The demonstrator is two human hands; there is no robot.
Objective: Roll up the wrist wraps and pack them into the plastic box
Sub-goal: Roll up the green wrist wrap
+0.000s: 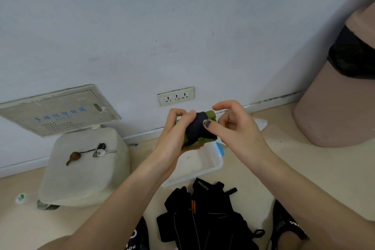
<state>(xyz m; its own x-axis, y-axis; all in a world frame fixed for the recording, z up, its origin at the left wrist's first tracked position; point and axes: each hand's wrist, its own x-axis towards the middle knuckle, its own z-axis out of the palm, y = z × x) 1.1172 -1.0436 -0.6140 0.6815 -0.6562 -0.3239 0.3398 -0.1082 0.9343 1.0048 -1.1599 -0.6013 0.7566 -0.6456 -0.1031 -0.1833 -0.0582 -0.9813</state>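
Both hands, left (172,138) and right (233,126), pinch the wrap (197,128) mid-roll (nearly done); next, into the box (203,166).

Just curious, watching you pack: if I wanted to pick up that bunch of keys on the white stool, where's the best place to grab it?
Take the keys at the ring cluster, from above: they lie flat on the stool, and it's the bulkiest part.

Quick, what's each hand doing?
Left hand: grips the rolled green-and-dark wrist wrap.
Right hand: thumb presses the wrap; fingers curled above it.
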